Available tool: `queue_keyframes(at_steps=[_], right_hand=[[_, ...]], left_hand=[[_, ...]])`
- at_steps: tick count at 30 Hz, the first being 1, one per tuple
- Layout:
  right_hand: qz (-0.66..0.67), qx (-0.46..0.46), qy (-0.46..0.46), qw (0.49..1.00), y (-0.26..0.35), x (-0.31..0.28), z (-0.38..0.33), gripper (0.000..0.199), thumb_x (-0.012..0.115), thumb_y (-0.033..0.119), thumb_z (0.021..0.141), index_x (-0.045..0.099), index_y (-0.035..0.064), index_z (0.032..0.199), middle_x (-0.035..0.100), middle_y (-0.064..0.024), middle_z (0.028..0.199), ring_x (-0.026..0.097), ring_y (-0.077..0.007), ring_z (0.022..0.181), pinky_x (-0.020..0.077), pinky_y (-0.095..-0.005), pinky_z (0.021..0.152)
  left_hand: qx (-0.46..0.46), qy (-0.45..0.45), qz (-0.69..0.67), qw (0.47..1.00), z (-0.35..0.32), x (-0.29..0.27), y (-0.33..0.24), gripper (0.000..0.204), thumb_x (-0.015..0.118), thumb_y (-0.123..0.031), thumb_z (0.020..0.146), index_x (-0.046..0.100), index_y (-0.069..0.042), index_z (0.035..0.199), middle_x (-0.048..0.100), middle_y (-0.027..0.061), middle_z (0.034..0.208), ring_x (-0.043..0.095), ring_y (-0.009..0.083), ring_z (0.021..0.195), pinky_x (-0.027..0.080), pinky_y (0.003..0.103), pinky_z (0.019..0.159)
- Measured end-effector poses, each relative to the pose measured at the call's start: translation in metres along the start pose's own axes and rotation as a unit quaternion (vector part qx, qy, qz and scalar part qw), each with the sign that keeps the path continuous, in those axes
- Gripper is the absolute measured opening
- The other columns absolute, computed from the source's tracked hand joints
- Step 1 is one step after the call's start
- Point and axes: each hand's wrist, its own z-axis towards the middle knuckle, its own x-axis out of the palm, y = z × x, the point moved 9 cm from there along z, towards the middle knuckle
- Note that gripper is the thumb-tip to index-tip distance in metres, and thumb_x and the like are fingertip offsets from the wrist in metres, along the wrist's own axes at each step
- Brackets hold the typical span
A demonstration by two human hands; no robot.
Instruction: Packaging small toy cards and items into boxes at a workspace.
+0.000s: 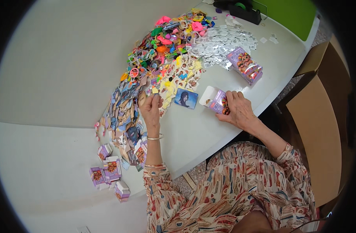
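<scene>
My right hand [241, 111] grips a small purple cardboard box [217, 103] with a cartoon print, tilted over the white table; its white end flap stands open to the left. My left hand [150, 110] is closed, thumb and fingertips pinched together above the edge of the card pile. What it pinches, if anything, is too small to make out. Just to its right lies a blue picture card [185, 98] with a dark-haired figure. Beneath and left of that hand spreads a heap of picture cards [121, 105], and yellow-and-white stickers [189, 72] lie beyond it.
Colourful small plastic trinkets [158, 46] are heaped farther back, beside many small white packets [224, 44]. Stacked purple boxes [246, 66] stand at the right; several more boxes [112, 169] lie at the left. A black tape dispenser [245, 13] sits far back. Right of the table is an open cardboard carton [316, 132].
</scene>
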Motion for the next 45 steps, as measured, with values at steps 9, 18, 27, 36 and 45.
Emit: queue_keyframes(at_steps=[9,18,27,36,45], right_hand=[[0.008,0.011,0.014,1.000,-0.005,0.002,-0.002,0.063,0.075,0.044,0.066,0.047,-0.0007,0.099,0.054,-0.0156,0.085,0.055,-0.0311,0.084,0.0488,-0.0400,0.070],[0.006,0.011,0.015,1.000,-0.005,0.003,-0.001,0.063,0.076,0.045,0.066,0.047,-0.0003,0.100,0.055,-0.0163,0.087,0.055,-0.0315,0.085,0.0491,-0.0405,0.070],[0.014,0.001,-0.001,1.000,0.003,0.001,0.002,0.060,0.076,0.043,0.066,0.047,0.0004,0.098,0.056,-0.0169,0.087,0.056,-0.0310,0.085,0.0493,-0.0403,0.070],[-0.008,0.012,0.005,1.000,-0.004,0.000,0.000,0.063,0.077,0.043,0.065,0.046,0.0006,0.100,0.056,-0.0171,0.089,0.056,-0.0312,0.086,0.0498,-0.0399,0.070],[-0.012,0.009,0.046,0.999,-0.001,0.008,-0.004,0.070,0.078,0.041,0.066,0.045,-0.0040,0.107,0.054,-0.0164,0.091,0.055,-0.0315,0.084,0.0489,-0.0389,0.071]], left_hand=[[-0.071,0.206,0.073,0.973,-0.011,0.035,0.017,0.014,0.065,-0.014,0.088,0.067,-0.001,0.091,0.064,0.0021,0.071,0.060,0.0088,0.063,0.048,0.022,0.059],[0.196,0.139,0.419,0.875,-0.005,0.069,0.012,0.032,0.076,-0.029,0.074,0.066,-0.002,0.086,0.063,0.0122,0.091,0.057,0.0310,0.087,0.045,0.039,0.078],[0.113,0.121,0.371,0.914,0.023,0.049,0.055,0.036,0.081,-0.028,0.068,0.062,-0.002,0.085,0.060,0.0056,0.078,0.056,0.0188,0.070,0.044,0.034,0.062],[-0.010,0.077,-0.102,0.992,-0.008,0.045,-0.034,0.011,0.064,-0.010,0.089,0.055,-0.004,0.090,0.058,-0.0003,0.074,0.056,0.0063,0.060,0.052,0.022,0.056],[0.075,0.095,-0.022,0.992,-0.058,0.082,-0.042,0.009,0.062,-0.006,0.091,0.055,-0.002,0.092,0.059,-0.0002,0.075,0.056,0.0052,0.062,0.051,0.021,0.059]])
